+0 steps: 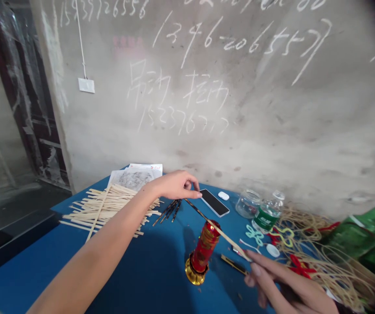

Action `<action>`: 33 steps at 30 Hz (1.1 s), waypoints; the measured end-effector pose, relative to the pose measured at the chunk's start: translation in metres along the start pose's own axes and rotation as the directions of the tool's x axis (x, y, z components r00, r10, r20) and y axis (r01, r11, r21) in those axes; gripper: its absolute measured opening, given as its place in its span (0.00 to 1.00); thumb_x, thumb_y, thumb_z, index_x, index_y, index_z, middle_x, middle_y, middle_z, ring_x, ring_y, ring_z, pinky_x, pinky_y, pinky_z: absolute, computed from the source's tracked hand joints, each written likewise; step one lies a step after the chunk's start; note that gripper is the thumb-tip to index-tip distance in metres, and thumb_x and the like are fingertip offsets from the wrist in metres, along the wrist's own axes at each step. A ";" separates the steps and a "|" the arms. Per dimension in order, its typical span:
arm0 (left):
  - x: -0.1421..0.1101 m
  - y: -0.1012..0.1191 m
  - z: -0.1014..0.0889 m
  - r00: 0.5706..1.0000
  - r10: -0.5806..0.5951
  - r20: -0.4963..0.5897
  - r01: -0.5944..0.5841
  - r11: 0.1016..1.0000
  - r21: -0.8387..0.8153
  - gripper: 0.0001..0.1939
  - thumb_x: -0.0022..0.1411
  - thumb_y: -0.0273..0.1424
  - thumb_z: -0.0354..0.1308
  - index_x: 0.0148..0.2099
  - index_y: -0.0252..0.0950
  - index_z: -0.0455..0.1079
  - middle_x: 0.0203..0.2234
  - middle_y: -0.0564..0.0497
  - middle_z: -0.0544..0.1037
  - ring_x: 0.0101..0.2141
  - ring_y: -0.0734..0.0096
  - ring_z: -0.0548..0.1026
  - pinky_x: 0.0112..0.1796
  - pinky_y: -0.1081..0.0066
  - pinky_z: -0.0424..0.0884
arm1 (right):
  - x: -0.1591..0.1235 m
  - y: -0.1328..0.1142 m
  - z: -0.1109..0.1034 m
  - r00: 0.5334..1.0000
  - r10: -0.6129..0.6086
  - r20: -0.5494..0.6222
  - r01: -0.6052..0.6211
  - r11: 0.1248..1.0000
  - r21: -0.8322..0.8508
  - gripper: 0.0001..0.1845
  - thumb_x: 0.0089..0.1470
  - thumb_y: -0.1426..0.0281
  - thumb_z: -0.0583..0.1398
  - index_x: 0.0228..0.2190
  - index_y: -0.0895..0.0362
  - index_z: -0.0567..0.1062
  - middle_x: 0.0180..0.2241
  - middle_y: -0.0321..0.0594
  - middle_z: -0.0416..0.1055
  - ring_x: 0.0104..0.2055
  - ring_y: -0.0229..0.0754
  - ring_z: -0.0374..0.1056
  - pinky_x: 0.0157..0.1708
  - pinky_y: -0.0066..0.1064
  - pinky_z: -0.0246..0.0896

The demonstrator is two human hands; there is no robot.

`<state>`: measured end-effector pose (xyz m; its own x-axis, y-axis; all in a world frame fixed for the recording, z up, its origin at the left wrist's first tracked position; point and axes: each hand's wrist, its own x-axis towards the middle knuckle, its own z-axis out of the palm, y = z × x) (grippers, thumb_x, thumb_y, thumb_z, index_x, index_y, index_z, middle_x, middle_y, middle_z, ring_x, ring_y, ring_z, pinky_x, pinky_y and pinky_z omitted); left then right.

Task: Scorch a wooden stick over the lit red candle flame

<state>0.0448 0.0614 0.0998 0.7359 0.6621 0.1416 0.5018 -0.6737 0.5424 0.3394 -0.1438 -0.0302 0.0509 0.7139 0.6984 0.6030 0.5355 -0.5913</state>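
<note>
My right hand (282, 279) pinches the pale end of a thin wooden stick (231, 242) between thumb and fingers. The stick's far half is darkened, and it slants across the top of a red candle (205, 244) on a gold base. I cannot make out a flame. My left hand (180, 185) reaches over the table by the stick's dark tip, its fingers loosely curved with a gap at the thumb. Just below that hand lie several blackened sticks (170, 210). Beside the candle rests a narrow black and gold tool (234, 264), close to my right fingers.
A pile of pale sticks (118, 207) and some papers (136, 175) lie at left on the blue table (135, 270). Behind the candle are a phone (214, 203), a glass jar (248, 203) and a water bottle (268, 213). Tangled cord (334, 270) and green bottles (363, 231) crowd the right side.
</note>
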 end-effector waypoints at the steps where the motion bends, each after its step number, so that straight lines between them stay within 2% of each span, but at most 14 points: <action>1: 0.000 0.001 0.000 1.000 0.002 -0.003 -0.002 1.000 0.001 0.21 0.70 0.50 0.66 0.47 0.36 0.82 0.26 0.54 0.75 0.26 0.72 0.68 0.31 0.66 0.60 | 0.000 0.001 -0.001 1.000 -0.001 0.014 0.001 1.000 -0.009 0.14 0.64 0.67 0.71 0.50 0.48 0.91 0.27 0.38 0.85 0.15 0.38 0.74 0.17 0.24 0.74; 12: 0.001 -0.001 -0.002 0.998 0.016 -0.061 -0.017 1.000 -0.002 0.20 0.68 0.48 0.66 0.47 0.36 0.82 0.25 0.54 0.74 0.26 0.71 0.67 0.32 0.66 0.60 | 0.005 -0.022 0.003 0.998 -0.016 -0.063 0.017 1.000 0.014 0.11 0.64 0.69 0.71 0.46 0.46 0.92 0.25 0.35 0.84 0.15 0.36 0.72 0.16 0.24 0.72; 18: 0.003 -0.002 0.000 0.995 0.033 -0.094 -0.032 0.999 0.010 0.18 0.68 0.47 0.67 0.45 0.36 0.83 0.24 0.54 0.74 0.25 0.72 0.66 0.32 0.66 0.60 | 0.005 -0.024 0.003 0.997 0.001 -0.071 0.000 1.000 0.007 0.10 0.63 0.69 0.71 0.44 0.46 0.92 0.24 0.33 0.83 0.15 0.35 0.72 0.15 0.23 0.71; 22: 0.004 -0.001 0.002 0.993 0.033 -0.111 -0.031 0.999 0.022 0.18 0.68 0.46 0.66 0.45 0.36 0.83 0.24 0.54 0.73 0.26 0.71 0.66 0.33 0.66 0.60 | 0.003 -0.025 0.005 0.996 0.017 -0.090 -0.015 1.000 0.022 0.08 0.63 0.68 0.72 0.43 0.48 0.92 0.24 0.35 0.83 0.15 0.36 0.72 0.16 0.24 0.71; 30: 0.005 -0.005 0.002 0.989 0.025 -0.148 -0.022 1.000 0.021 0.15 0.67 0.44 0.66 0.44 0.36 0.83 0.25 0.54 0.73 0.26 0.71 0.67 0.32 0.66 0.60 | -0.001 -0.024 0.006 0.991 0.028 -0.130 -0.021 0.998 0.052 0.11 0.63 0.69 0.72 0.45 0.47 0.92 0.25 0.35 0.83 0.16 0.36 0.72 0.16 0.25 0.71; 33: 0.006 -0.007 0.001 0.990 0.033 -0.140 -0.032 0.999 0.013 0.16 0.67 0.44 0.67 0.44 0.36 0.83 0.25 0.54 0.73 0.25 0.71 0.68 0.32 0.66 0.61 | 0.000 -0.023 0.006 0.991 0.022 -0.131 -0.014 0.998 0.063 0.13 0.64 0.70 0.71 0.47 0.44 0.91 0.25 0.33 0.83 0.16 0.35 0.72 0.17 0.24 0.72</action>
<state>0.0459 0.0698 0.0965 0.6813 0.6787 0.2744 0.4837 -0.6987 0.5272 0.3207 -0.1538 -0.0193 0.1683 0.6604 0.7318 0.5505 0.5529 -0.6255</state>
